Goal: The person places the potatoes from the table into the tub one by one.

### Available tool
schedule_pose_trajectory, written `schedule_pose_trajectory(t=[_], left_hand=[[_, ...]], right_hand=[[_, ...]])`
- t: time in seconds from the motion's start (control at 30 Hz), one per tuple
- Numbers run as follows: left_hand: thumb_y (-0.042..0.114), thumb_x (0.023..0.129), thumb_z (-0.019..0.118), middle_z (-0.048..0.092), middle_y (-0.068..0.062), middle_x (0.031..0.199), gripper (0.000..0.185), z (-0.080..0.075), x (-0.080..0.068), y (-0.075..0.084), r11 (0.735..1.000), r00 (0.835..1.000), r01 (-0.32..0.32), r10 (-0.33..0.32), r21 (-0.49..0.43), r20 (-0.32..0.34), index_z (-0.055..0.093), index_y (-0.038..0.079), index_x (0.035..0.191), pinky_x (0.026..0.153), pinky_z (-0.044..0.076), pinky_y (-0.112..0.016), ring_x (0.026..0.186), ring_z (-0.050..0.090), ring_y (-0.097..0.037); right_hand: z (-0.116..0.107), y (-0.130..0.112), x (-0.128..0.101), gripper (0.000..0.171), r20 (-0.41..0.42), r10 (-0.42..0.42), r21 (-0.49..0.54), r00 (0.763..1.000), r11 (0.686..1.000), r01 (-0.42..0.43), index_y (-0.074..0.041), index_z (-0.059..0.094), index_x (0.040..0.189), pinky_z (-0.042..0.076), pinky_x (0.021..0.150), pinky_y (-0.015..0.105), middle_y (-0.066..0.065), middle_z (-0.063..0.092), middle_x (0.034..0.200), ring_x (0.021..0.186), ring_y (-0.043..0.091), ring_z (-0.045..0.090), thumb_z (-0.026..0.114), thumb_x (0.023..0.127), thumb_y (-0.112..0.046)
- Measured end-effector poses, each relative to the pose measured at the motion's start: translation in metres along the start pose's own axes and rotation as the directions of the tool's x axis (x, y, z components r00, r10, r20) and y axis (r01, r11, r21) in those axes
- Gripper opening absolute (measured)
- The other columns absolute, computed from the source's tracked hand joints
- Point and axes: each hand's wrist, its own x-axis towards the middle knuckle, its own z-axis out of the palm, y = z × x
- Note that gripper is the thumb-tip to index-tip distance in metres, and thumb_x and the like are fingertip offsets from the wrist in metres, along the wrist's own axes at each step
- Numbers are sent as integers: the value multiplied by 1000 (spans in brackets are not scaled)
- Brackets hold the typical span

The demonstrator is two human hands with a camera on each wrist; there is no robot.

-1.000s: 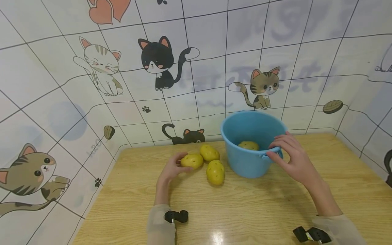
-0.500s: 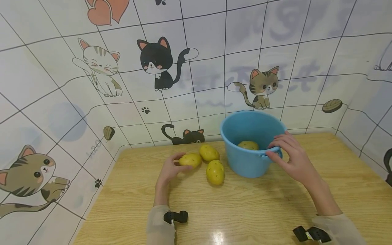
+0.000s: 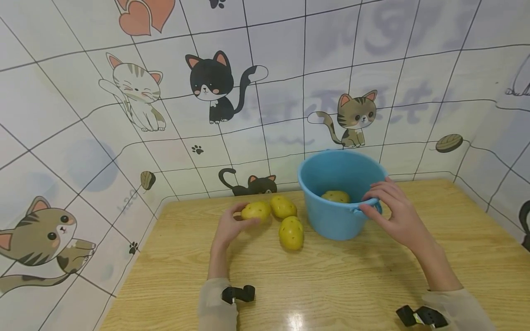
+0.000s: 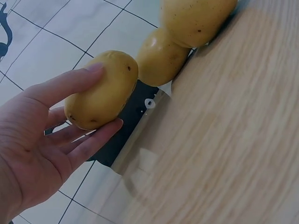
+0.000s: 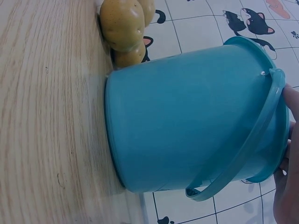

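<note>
— Four potatoes in all; where is each?
— One potato (image 3: 256,210) sits in the left hand (image 3: 229,227), near the middle of the frame, raised just off the worktop (image 3: 331,276). That grip is curled round it, thumb on top and fingers beneath. Two more potatoes (image 3: 285,216) lie on the wood just right of it, and a fourth potato (image 3: 336,196) rests inside the blue bucket (image 3: 331,220).
— And the right hand (image 3: 393,216)?
— Right of centre, its grip pinches the bucket's rim, fingers over the edge, thumb outside. The bucket stands upright near the cat-patterned wall (image 3: 124,115).
</note>
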Motion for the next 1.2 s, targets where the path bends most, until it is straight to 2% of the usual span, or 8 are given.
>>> schedule_pose_trajectory(t=[0.13, 0.27, 0.57, 0.8, 1.07, 1.2], left_hand=[[24, 74, 91, 60, -8, 133, 69, 1, 1, 5, 1000, 1000, -20, 20, -23, -19, 62, 11, 135, 87, 56, -40, 104, 67, -27], [25, 74, 92, 61, -6, 129, 65, 3, 2, 13, 998, 998, -52, 50, -38, -41, 65, 15, 132, 87, 56, -39, 103, 67, -28], [30, 74, 92, 60, -6, 127, 64, 9, -3, 38, 993, 990, -94, 86, -74, -111, 65, 18, 131, 92, 55, -41, 108, 65, -30], [28, 75, 91, 62, -7, 122, 61, 17, -8, 55, 973, 976, -176, 154, -147, -154, 65, 16, 129, 92, 56, -39, 103, 67, -28], [24, 75, 91, 62, -8, 122, 59, 30, -10, 67, 948, 963, -217, 169, -232, -210, 67, 16, 128, 89, 57, -37, 102, 68, -27], [22, 77, 90, 62, -9, 117, 55, 37, -13, 73, 940, 955, -246, 193, -238, -225, 67, 17, 128, 88, 57, -36, 98, 68, -27]], right_hand=[[1, 0, 0, 22, -2, -5, 2, 1000, 1000, 5, -12, 69, 98, 20, 122, 46, 4, 65, 102, 112, 25, 51, 70, 97, -34], [1, 1, 0, 25, -9, -9, 6, 1000, 1000, 9, -12, 69, 98, 19, 122, 46, 4, 65, 102, 112, 26, 51, 68, 97, -37], [1, 1, 0, 26, -10, -10, 8, 1000, 1000, 10, -12, 69, 98, 19, 122, 45, 4, 65, 102, 112, 26, 52, 69, 97, -37], [2, 2, 0, 31, -17, -20, 5, 1000, 1000, 20, -11, 69, 98, 20, 121, 46, 5, 65, 101, 111, 29, 52, 66, 98, -42], [1, 3, 0, 31, -14, -19, 1, 1000, 1000, 19, -12, 69, 98, 20, 121, 47, 5, 65, 102, 112, 26, 52, 65, 98, -43], [1, 3, 0, 29, -13, -17, -2, 1000, 1000, 17, -12, 69, 97, 20, 121, 47, 5, 64, 102, 112, 27, 52, 67, 98, -40]])
